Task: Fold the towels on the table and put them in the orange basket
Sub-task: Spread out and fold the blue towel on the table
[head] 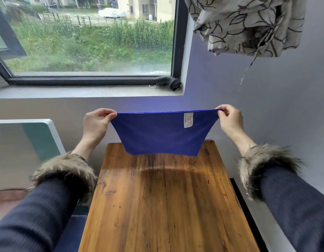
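A deep blue, soft cloth towel [160, 135] with a small white sewn-in label [188, 120] hangs stretched in the middle of the frame, held up in the air over the far end of the worn, orange-brown wooden plank table [163, 200], its lower edge apart from the wood. The left hand [96, 124] pinches the towel's upper left corner between thumb and fingers, and the right hand [229, 122] pinches the upper right corner the same way; both sleeves end in shaggy brown fur cuffs [66, 171]. The main risk is that these are light corner pinches on a taut edge: if either slips, the towel would swing down unevenly and the fold would start crooked. Lowering it with the corners at different heights would likely lay it askew or bunch the free bottom edge under itself. The cuffs might also drag across the cloth when the arms come down. The orange basket is not visible in this view, so where the folded towel must travel cannot be judged.
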Demonstrator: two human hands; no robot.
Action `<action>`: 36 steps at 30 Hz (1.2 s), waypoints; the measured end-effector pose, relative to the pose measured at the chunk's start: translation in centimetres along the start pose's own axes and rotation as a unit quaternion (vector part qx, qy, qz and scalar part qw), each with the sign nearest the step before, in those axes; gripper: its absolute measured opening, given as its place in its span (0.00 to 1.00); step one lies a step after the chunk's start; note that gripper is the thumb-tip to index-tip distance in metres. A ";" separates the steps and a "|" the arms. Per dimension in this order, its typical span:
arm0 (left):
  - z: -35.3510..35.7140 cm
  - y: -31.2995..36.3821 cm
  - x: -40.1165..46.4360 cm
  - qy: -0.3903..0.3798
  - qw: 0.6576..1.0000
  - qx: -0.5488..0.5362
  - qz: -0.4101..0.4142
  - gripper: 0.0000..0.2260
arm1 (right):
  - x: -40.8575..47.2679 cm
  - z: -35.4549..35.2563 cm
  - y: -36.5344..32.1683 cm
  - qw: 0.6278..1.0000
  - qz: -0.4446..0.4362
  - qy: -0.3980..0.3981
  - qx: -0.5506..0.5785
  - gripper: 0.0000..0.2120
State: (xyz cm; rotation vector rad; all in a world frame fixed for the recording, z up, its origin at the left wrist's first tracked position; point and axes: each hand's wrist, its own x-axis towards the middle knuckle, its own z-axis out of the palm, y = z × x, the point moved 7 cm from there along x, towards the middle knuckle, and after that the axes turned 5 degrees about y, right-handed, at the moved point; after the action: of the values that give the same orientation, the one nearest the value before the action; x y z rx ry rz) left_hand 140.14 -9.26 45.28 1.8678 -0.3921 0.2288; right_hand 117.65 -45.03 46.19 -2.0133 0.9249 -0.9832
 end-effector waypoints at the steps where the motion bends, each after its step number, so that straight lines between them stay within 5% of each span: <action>1: -0.1 -0.3 -0.7 -0.007 1.000 -0.003 0.002 0.01 | -0.6 -0.1 0.4 1.000 -0.005 -0.004 -0.008 0.09; 12: 1.9 -15.0 -17.8 -0.189 0.956 0.175 -0.139 0.02 | -16.3 2.4 15.7 0.961 0.093 -0.204 -0.164 0.07; 21: 2.1 -22.6 -31.6 -0.341 0.876 0.263 -0.218 0.02 | -28.4 2.3 25.1 0.876 0.144 -0.386 -0.251 0.08; 28: 2.2 -23.5 -35.8 -0.393 0.855 0.314 -0.124 0.02 | -33.1 1.6 28.4 0.827 0.109 -0.454 -0.314 0.09; 36: 2.3 -24.7 -39.3 -0.431 0.815 0.386 -0.038 0.03 | -35.9 1.7 30.1 0.834 0.044 -0.440 -0.331 0.10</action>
State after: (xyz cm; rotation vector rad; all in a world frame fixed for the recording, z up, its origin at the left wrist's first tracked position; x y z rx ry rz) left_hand 113.02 1.77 9.19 2.7293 -0.9374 -0.6576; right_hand 93.99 -30.00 8.58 -2.5468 0.8434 0.4434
